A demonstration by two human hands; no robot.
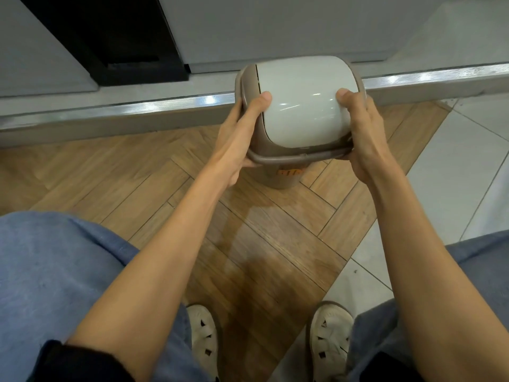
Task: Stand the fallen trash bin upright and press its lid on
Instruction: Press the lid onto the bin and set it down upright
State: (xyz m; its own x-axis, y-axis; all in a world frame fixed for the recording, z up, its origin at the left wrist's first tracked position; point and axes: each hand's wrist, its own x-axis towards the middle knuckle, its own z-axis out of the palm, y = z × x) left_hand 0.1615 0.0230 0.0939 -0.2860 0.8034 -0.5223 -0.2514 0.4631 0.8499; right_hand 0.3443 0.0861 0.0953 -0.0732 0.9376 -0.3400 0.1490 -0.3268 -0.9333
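The trash bin (283,177) stands upright on the wooden floor (275,244), close to a metal threshold strip (137,106) that runs across the view behind it. Only a small part of its taupe body shows below the lid, with an orange mark on it. So the first half of the task looks done.

The lid (300,106) sits on top of the bin: a taupe frame with a pale domed flap in the middle. The left hand (242,133) grips the left edge of the frame, thumb lying on the pale flap and fingers curled under the rim. The right hand (360,130) does the same on the right edge, thumb on top and fingers wrapped below (neither hand is spread flat; both are closed around the rim).

What is left, as far as I can judge, is the seating. The near edge of the frame appears to overhang the bin, and the lid seems slightly tilted toward the camera, so I cannot tell whether it has clicked down all round. A firm even push on both sides probably finishes it. The person's feet in pale sandals (203,340) stand well apart from the bin.
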